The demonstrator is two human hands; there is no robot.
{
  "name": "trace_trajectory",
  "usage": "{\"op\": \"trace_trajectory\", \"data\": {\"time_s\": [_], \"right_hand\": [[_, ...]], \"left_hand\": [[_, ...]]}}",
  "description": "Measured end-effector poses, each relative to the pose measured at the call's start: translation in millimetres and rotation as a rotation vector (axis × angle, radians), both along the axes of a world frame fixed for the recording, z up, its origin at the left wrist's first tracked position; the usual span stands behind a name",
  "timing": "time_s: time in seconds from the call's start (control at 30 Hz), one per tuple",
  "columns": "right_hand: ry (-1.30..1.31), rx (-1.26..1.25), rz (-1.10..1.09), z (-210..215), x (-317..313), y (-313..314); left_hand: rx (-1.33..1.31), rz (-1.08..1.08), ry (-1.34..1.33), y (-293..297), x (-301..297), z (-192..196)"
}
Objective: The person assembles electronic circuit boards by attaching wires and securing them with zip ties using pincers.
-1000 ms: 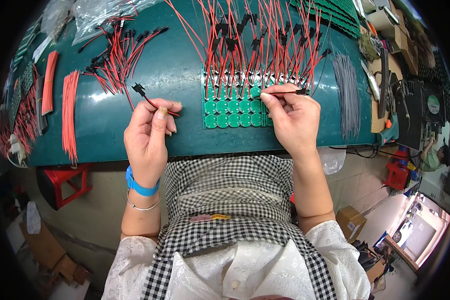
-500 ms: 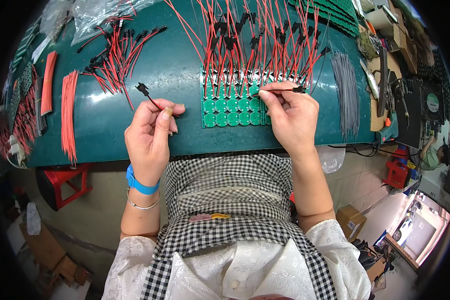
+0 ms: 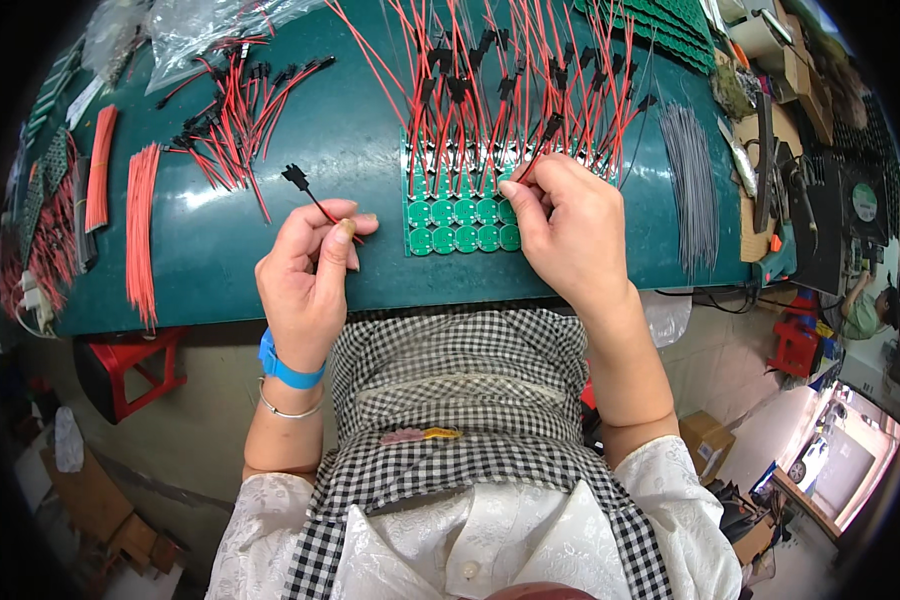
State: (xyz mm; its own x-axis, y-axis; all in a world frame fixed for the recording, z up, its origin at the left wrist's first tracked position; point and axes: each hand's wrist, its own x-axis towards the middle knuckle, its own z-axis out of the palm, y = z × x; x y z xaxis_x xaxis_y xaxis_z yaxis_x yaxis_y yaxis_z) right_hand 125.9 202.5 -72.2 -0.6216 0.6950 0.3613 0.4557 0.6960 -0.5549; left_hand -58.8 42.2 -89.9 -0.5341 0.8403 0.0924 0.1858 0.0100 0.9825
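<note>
Between the thumb and fingers of my left hand point(image 3: 310, 260) is a short red and black wire lead, its black connector point(image 3: 296, 178) pointing up and away. My right hand point(image 3: 573, 225) pinches another red and black wire lead point(image 3: 545, 138) over the green circuit board panel point(image 3: 464, 212), its connector upward. Rows of round boards make up the panel, and my right hand covers its right part. Many red and black leads with black connectors point(image 3: 458, 90) rise from the panel's far rows. The wire ends at my right fingertips are hidden.
A loose pile of wire leads point(image 3: 232, 120) lies at the far left of the green table point(image 3: 370, 285). Bundles of red wire point(image 3: 142, 235) lie at left, grey wire point(image 3: 688, 190) at right. Green panels point(image 3: 660, 25) are stacked far right. A red stool point(image 3: 140, 370) stands below left.
My right hand has turned and shifted slightly left; its lead swung from lying sideways to pointing up and away. My left hand moved slightly right and nearer, its connector tilting more upright.
</note>
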Motion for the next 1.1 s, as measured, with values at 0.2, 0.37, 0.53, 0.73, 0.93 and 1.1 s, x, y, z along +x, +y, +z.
{"op": "trace_trajectory", "data": {"time_s": [0.2, 0.37, 0.53, 0.73, 0.93, 1.1], "right_hand": [[-0.028, -0.027, -0.146, 1, -5, -7], [0.237, -0.308, 0.076, 14, -4, -22], [0.581, -0.675, 0.509, 20, 11, -24], [0.421, -0.805, 0.441, 34, 29, -25], [0.251, -0.558, -0.215, 4, 44, -6], [0.276, -0.526, -0.199, 2, 37, -4]], "left_hand": [[-0.015, -0.084, -0.171, 2, 11, 13], [-0.007, -0.237, -0.294, 2, 28, 23], [0.009, -0.501, -0.21, 11, 46, 36], [-0.054, -0.575, -0.125, 18, 39, 41], [-0.135, 0.232, 1.08, 64, -67, 34], [-0.582, 0.207, 1.201, 71, -108, 24]]}}
